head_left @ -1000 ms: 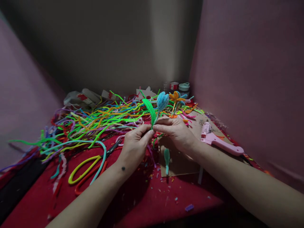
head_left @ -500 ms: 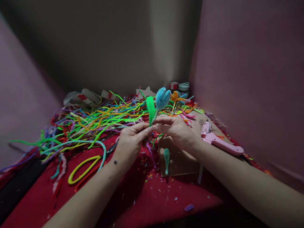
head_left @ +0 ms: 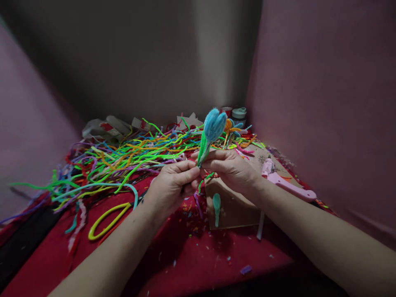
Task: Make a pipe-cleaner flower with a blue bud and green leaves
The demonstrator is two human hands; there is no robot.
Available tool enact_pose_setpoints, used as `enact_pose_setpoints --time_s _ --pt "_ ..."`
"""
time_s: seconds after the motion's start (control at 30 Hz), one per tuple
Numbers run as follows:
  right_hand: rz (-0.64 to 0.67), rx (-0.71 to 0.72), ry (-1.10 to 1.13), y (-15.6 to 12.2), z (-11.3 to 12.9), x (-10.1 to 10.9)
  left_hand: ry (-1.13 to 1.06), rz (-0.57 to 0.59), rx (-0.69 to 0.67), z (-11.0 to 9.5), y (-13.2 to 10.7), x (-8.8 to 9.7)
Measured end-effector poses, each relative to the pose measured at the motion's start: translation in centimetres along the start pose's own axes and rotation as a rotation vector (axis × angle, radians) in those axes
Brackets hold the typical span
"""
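Between my two hands stands a blue pipe-cleaner flower [head_left: 214,126], its bloom leaning slightly right. A green pipe-cleaner leaf [head_left: 202,148] lies close along its stem. My left hand [head_left: 176,177] pinches the lower end of the stem and leaf between thumb and fingers. Just above and to the right, my right hand [head_left: 230,168] grips the same stem, its fingertips partly hidden behind it. Below the hands, a small teal pipe-cleaner piece [head_left: 217,208] rests on a piece of cardboard [head_left: 238,218].
Many loose pipe cleaners [head_left: 136,150] cover the back left of the red cloth [head_left: 198,268]. Yellow-handled scissors [head_left: 108,222] lie at the left. On the right is a pink glue gun [head_left: 287,186]. An orange flower [head_left: 230,127] and a lidded jar [head_left: 239,113] are at the back.
The green leaf, earlier apart at the flower's left, now lies against the stem beneath the bloom. The flower has risen slightly and shifted a little right.
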State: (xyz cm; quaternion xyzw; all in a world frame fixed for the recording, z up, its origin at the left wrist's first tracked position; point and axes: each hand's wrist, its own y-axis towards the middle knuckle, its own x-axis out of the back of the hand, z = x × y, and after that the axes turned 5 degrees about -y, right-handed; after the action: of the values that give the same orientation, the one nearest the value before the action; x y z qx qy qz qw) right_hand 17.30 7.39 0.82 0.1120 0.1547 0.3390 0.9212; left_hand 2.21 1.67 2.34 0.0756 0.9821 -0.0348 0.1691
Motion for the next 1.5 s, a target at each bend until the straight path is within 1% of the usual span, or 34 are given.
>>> enact_pose_setpoints --time_s 0.13,0.27,0.33,0.43,0.6,0.67,0.77,0.93,1.0,1.07,1.13,1.2,1.27,1.3,1.37,1.4,1.43,1.5 --pt "0.044 -0.014 0.044 0.1 0.0 0.1 -0.032 0.051 0.04 -0.1 0.0 0.1" --pt "0.091 -0.01 0.018 0.1 0.0 0.5 -0.03 0.123 0.099 -0.4 -0.1 0.3" --pt "0.124 -0.016 -0.002 0.1 0.0 0.7 -0.045 0.16 0.157 -0.6 -0.2 0.5" --pt "0.2 -0.027 -0.037 0.0 0.2 1.2 -0.062 0.184 0.254 -0.7 -0.3 0.6" --pt "0.246 0.057 -0.167 0.0 0.7 1.3 -0.113 0.254 0.314 -0.8 -0.4 0.8" --pt "0.256 0.083 -0.171 0.0 0.7 1.0 -0.135 0.29 0.344 -0.7 -0.4 0.9" --pt "0.199 0.115 -0.132 0.1 0.6 0.6 -0.147 0.306 0.337 -0.7 -0.4 1.1" --pt "0.05 0.125 -0.082 0.1 -0.3 0.1 -0.09 0.249 0.262 -0.7 0.0 1.0" --pt "0.01 0.117 -0.054 0.1 -0.6 0.0 -0.017 0.174 0.168 -0.6 0.1 0.6" --pt "-0.041 0.108 -0.044 0.1 -0.9 -0.2 0.135 0.052 -0.019 -0.2 0.1 0.2" --pt "-0.107 0.099 -0.075 0.1 -1.0 -0.4 0.414 -0.098 -0.275 0.4 0.0 0.0" --pt "-0.17 0.087 -0.107 0.0 -1.1 -0.6 0.778 -0.214 -0.537 1.1 0.0 0.0" --pt "-0.208 0.079 -0.11 -0.1 -1.1 -0.9 1.113 -0.269 -0.752 1.7 0.0 0.5" --pt "-0.224 0.075 -0.102 -0.2 -1.1 -1.1 1.244 -0.275 -0.824 2.0 0.0 0.7" --pt "-0.249 0.066 -0.094 -0.3 -1.1 -1.4 1.406 -0.273 -0.893 2.2 0.1 1.3" --pt "-0.256 0.057 -0.089 -0.4 -1.1 -1.5 1.428 -0.268 -0.896 2.2 0.2 1.4" --pt "-0.261 0.05 -0.082 -0.4 -1.1 -1.6 1.401 -0.261 -0.879 2.1 0.2 1.5" --pt "-0.263 0.038 -0.076 -0.4 -0.9 -1.7 1.212 -0.24 -0.784 1.9 0.1 1.2"
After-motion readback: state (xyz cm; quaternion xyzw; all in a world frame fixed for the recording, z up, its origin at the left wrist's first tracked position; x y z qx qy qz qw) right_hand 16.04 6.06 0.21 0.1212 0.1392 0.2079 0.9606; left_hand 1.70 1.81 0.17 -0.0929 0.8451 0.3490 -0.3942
